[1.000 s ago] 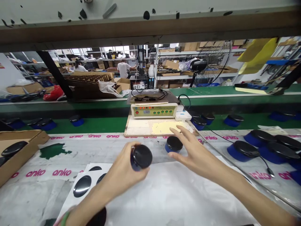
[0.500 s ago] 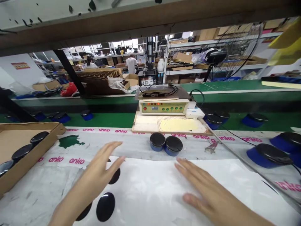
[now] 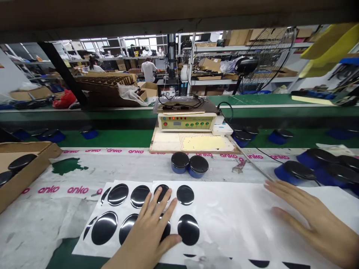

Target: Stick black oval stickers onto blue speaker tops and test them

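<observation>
Left hand (image 3: 153, 228) flat and open, fingers on the sticker sheet (image 3: 224, 220) over black round stickers (image 3: 185, 195), likely peeling one next; right hand (image 3: 314, 220) open, empty, palm down; two blue pucks (image 3: 190, 165) just beyond the left fingertips.

Hidden and cut-off parts

The left hand (image 3: 150, 233) covers two black discs (image 3: 164, 209) on the white sheet (image 3: 230, 220); both forearms leave the bottom edge; more discs (image 3: 259, 263) are cut by that edge; the box (image 3: 26, 170) runs off left; panel (image 3: 185, 122) labels too small to read.
</observation>
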The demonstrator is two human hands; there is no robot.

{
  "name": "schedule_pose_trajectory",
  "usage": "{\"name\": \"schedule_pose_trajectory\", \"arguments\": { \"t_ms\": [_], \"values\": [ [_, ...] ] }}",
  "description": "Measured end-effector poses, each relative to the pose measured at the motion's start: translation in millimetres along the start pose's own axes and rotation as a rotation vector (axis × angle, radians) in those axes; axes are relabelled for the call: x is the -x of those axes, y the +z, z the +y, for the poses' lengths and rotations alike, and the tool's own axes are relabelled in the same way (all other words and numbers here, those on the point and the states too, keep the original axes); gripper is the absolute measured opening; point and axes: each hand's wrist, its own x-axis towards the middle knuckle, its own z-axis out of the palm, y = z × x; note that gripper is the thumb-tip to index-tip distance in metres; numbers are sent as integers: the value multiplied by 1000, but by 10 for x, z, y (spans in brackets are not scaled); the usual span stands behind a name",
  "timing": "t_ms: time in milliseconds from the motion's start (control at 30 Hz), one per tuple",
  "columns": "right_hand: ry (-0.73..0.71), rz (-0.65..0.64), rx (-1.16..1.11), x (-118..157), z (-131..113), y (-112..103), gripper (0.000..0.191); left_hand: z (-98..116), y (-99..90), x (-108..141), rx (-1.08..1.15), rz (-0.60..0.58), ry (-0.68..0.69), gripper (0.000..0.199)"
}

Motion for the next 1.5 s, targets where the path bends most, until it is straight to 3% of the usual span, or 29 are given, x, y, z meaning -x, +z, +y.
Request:
{"name": "schedule_pose_trajectory", "arguments": {
  "t_ms": [133, 233, 367, 433, 567, 700, 800, 1000, 1100, 1233, 1333, 1433, 1500],
  "values": [
    [-175, 47, -109, -476, -668, -146, 35, 7, -67, 15, 39, -14, 17, 74],
    [-231, -16, -223, -730, -1172, -128, 25, -15, -178, -7, 56, -19, 18, 70],
    [-206, -382, -445, -631, -1708, 159, 14, -64, -169, -68, 80, -79, 65, 81],
    [-186, -489, -470, -488, -1851, 330, 14, -86, -119, -88, 100, -91, 59, 90],
    [-124, -505, -485, -361, -1912, 479, 26, -103, -68, -100, 116, -99, 49, 90],
    [-42, -562, -473, -433, -1930, 433, 29, -100, -70, -95, 103, -110, 57, 86],
    [19, -512, -508, -450, -1948, 417, 26, -111, -53, -89, 78, -113, 52, 86],
    [-171, -471, -543, -314, -1930, 479, 24, -165, -39, -103, 45, -90, 53, 86],
    [-125, -443, -436, -325, -1959, 515, 34, -167, -57, -116, 18, -100, 71, 84],
    [-23, -426, -415, -437, -2030, 528, 14, -149, -65, -138, -22, -95, 89, 86],
    [23, -415, -568, -463, -2044, 487, 15, -163, -47, -140, -54, -93, 117, 88],
    [-49, -388, -700, -377, -1965, 354, 18, -207, -50, -99, -88, -91, 149, 92],
    [-95, -299, -755, -285, -1843, 203, 17, -214, -103, -81, -96, -82, 168, 91]
  ]
}}
